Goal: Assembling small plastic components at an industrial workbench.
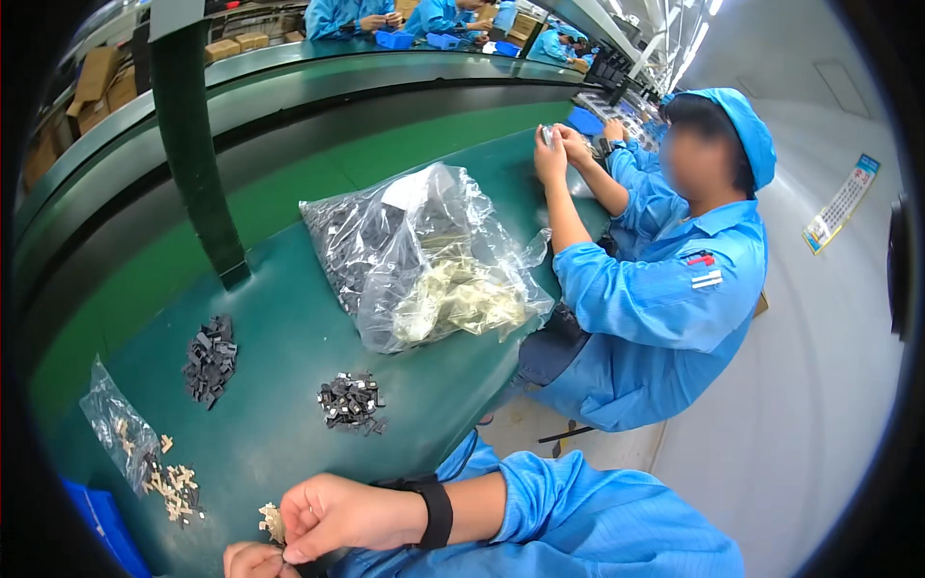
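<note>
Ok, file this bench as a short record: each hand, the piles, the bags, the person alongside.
left hand: fingertips at the right hand's; anything between them unclear
right hand: black wristband above it
nearest pile: small cream pieces
other piles: dark grey parts; black parts with pale bits
small clear bag: left, beside scattered cream parts
large clear bag: dark and yellowish contents
co-worker: blue cap, holding a small item
</note>
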The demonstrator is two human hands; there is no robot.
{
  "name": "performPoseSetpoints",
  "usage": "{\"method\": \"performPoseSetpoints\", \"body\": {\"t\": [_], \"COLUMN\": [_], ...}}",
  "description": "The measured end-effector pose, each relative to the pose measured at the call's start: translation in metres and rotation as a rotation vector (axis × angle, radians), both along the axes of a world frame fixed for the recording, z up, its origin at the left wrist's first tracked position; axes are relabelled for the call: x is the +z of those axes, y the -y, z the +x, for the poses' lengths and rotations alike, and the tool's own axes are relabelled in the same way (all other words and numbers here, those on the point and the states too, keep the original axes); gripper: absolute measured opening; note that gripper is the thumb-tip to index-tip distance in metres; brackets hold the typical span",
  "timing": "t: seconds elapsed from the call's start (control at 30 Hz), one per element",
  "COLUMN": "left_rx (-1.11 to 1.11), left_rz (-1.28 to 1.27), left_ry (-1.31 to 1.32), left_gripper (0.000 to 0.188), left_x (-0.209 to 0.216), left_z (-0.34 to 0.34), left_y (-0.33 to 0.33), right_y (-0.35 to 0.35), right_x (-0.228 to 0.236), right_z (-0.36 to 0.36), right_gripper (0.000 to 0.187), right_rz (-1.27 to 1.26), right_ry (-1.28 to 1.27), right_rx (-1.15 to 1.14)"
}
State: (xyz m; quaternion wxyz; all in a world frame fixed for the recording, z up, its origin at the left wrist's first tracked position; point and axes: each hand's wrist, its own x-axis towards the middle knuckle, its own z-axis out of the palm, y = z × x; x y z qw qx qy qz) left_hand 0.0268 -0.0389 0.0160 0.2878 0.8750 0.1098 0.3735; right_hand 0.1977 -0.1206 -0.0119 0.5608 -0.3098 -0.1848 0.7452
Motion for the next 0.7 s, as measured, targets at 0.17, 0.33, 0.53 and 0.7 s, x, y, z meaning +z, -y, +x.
{"method": "performPoseSetpoints", "body": {"t": [0.17, 0.33, 0.53, 0.7], "left_rx": [-0.014, -0.030, -0.061, -0.056], "left_rz": [-0.106, -0.144, -0.325, -0.304], "left_ry": [0.123, 0.093, 0.059, 0.067], "left_gripper": [0.014, 0.011, 0.008, 0.010], "left_x": [-0.005, 0.002, 0.004, 0.000], "left_z": [0.001, 0.001, -0.003, -0.006], "left_y": [0.003, 0.003, 0.006, 0.003], "right_y": [0.008, 0.009, 0.002, 0.013], "right_x": [0.014, 0.033, 0.000, 0.034], "right_z": [-0.011, 0.003, -0.001, -0.004], "right_gripper": [0.008, 0.010, 0.016, 0.019], "right_rz": [-0.002, 0.539, 0.886, 0.692], "right_ry": [-0.125, 0.756, 1.248, 1.347], "right_rx": [-0.098, -0.416, -0.469, -0.314]}}
